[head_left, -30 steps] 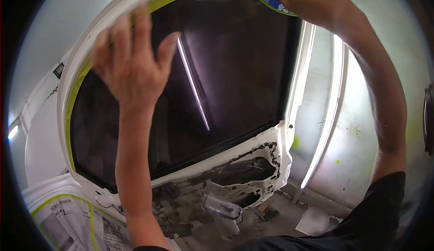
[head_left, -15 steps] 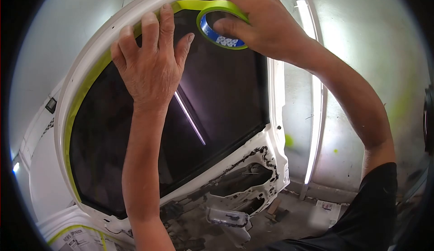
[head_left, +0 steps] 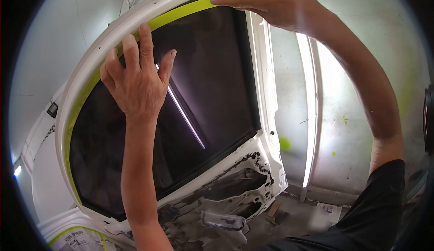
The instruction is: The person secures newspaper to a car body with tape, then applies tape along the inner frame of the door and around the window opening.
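Observation:
A white car door (head_left: 61, 115) with dark window glass (head_left: 217, 79) stands before me. Yellow-green masking tape (head_left: 183, 10) follows the curved upper edge of the glass, inside the white frame. My left hand (head_left: 135, 81) has its fingers apart, fingertips resting on the tape at the upper left of the frame. At the door's top right corner, my right hand (head_left: 282, 4) is closed on the tape, one digit stretched along the strip. The strip runs taut between the hands. The tape roll itself is hidden by the right hand or out of view.
Below the glass, the door's inner panel (head_left: 235, 183) has ragged openings. Newspaper edged with tape (head_left: 74, 242) covers a white panel at lower left. A lit tube light (head_left: 311, 115) stands along the right wall. A wood block (head_left: 274, 208) lies on the floor.
My right hand has moved up and right, drawing out a longer strip; the roll no longer shows. My left hand has slid left and down along the frame. The view has shifted slightly.

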A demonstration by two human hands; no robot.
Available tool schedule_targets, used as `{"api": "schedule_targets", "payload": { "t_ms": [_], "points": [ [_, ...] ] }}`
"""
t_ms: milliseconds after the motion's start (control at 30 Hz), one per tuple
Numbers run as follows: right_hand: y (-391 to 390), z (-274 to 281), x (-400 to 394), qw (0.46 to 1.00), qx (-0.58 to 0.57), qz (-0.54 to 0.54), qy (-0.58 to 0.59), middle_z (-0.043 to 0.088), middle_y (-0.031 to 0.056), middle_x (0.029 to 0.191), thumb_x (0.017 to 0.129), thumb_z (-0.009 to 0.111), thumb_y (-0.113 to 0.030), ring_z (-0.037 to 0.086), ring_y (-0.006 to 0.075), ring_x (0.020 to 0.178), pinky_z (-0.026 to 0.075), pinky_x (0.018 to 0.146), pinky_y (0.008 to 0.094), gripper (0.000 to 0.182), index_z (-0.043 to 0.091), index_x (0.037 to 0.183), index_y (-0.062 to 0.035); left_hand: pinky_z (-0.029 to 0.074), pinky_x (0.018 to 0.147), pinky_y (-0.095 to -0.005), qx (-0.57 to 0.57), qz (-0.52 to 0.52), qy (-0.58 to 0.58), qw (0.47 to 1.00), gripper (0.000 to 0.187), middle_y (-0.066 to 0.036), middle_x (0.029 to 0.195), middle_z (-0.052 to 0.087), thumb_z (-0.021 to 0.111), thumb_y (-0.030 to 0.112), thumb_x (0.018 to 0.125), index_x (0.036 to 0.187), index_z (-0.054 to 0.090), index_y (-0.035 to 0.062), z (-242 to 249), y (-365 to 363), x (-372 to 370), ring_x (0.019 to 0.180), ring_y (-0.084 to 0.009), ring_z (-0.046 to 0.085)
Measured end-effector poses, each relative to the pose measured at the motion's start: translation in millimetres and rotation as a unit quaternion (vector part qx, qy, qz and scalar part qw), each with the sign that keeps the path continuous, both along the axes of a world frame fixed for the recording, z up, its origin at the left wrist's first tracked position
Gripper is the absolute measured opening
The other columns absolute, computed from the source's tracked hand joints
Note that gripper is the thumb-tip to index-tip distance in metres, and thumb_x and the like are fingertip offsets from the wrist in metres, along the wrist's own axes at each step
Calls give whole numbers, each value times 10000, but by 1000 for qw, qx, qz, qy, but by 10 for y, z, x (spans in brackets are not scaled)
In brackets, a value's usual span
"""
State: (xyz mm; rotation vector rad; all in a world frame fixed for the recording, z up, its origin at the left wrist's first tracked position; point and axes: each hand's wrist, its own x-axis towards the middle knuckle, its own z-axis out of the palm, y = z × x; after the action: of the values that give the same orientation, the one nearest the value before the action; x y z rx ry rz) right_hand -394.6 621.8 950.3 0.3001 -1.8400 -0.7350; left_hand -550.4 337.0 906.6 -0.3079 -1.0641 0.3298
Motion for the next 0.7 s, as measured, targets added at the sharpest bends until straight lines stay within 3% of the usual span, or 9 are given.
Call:
{"api": "schedule_targets", "payload": {
  "t_ms": [67, 167, 267, 467, 567, 700],
  "points": [
    [-125, 28, 17, 997, -54, -54, -16, 617, 134, 980, 1049, 486, -128, 646, 240, 678, 567, 615, 360, 496, 511, 1516, -292, 383, 1015, -459, 1, 0, -4, 1000, 695, -37, 1288, 561, 521, 676, 974, 1487, 580, 210, -1, 3, 21, 1185, -284, 465],
    [-127, 42, -45, 998, -21, -55, 37, 659, 173, 1020, 1004, 499, -61, 698, 285, 772, 589, 682, 386, 507, 557, 1478, -231, 383, 1013, -463, 0, -4, -2, 1000, 685, -39, 1286, 561, 509, 673, 982, 1483, 585, 211, 5, -3, 11, 1185, -280, 466],
    [-217, 51, -10, 999, -14, 11, 45, 703, 183, 1026, 978, 522, -48, 721, 307, 858, 600, 742, 407, 451, 626, 1402, -161, 385, 1007, -464, 2, -7, 7, 1000, 671, -39, 1280, 560, 506, 672, 985, 1470, 599, 217, -3, -5, 3, 1178, -273, 467],
    [-183, 116, -106, 997, 26, 34, 67, 745, 144, 977, 989, 536, -77, 730, 276, 874, 601, 741, 405, 356, 689, 1310, -104, 385, 999, -457, 5, -8, 6, 1000, 647, -31, 1253, 564, 507, 673, 984, 1438, 629, 229, 5, 3, 27, 1163, -257, 468],
    [-296, 137, -44, 999, -53, 7, 10, 751, 127, 971, 1025, 522, -108, 734, 262, 854, 601, 724, 396, 323, 695, 1298, -105, 381, 999, -453, 5, -11, 4, 1000, 636, -25, 1234, 568, 506, 672, 986, 1422, 643, 231, 6, 7, 39, 1157, -250, 467],
    [-361, 141, 11, 998, -59, 0, -6, 753, 112, 959, 1050, 509, -136, 735, 252, 834, 603, 717, 388, 307, 697, 1291, -108, 374, 1002, -451, 4, -12, 2, 1000, 621, -16, 1216, 572, 510, 673, 985, 1404, 659, 239, 6, 14, 60, 1139, -242, 467]
  ]
}}
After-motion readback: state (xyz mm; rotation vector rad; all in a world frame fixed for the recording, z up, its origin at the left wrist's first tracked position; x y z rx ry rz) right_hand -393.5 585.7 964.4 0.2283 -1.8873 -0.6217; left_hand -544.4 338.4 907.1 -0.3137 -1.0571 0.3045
